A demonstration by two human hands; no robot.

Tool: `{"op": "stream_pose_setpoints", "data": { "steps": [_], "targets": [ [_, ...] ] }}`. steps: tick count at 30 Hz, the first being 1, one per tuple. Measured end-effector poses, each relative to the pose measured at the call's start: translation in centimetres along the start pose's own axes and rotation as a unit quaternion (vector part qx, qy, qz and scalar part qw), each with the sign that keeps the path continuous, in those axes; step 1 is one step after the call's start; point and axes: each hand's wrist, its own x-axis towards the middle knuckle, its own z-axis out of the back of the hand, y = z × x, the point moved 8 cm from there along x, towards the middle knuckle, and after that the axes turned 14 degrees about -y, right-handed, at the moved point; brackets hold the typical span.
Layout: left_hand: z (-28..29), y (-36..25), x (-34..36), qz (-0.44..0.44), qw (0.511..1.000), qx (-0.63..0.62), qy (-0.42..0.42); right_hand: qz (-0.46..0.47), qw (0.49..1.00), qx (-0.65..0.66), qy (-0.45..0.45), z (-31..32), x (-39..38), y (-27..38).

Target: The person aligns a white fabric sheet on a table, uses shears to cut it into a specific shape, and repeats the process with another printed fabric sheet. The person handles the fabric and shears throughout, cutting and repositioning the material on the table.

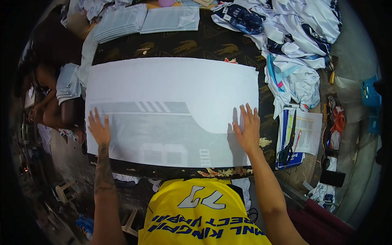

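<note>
A large white sheet (171,81) with a pale grey printed pattern lies flat across the dark table. My left hand (99,127) rests near the sheet's left edge, palm down with the fingers spread. Near the right edge, my right hand (248,127) is also palm down with its fingers apart, and it casts a shadow on the sheet. Neither hand holds anything. Whether the sheet is paper or cloth I cannot tell.
Folded pale pieces (120,23) are stacked at the far left of the table (179,47). White and navy garments (302,28) heap at the far right. Black scissors (289,145) lie on papers (307,130) to the right. A person (51,96) sits at the left.
</note>
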Motion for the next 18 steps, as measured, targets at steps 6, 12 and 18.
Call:
{"op": "stream_pose_setpoints", "data": {
  "steps": [6, 12, 18],
  "targets": [
    [3.2, 12.4, -8.6, 0.103, 0.992, 0.042, -0.056, -0.177, 0.98, 0.045, -0.076, 4.6, -10.4, -4.4],
    [4.1, 21.7, -14.8, 0.274, 0.961, 0.005, -0.026, -0.405, 0.911, 0.054, -0.054, 4.3, -20.3, -11.0],
    [3.8, 22.0, -10.8, 0.3, 0.948, -0.105, -0.02, -0.303, 0.942, 0.094, -0.114, 3.7, -18.5, -10.8]
  ]
}}
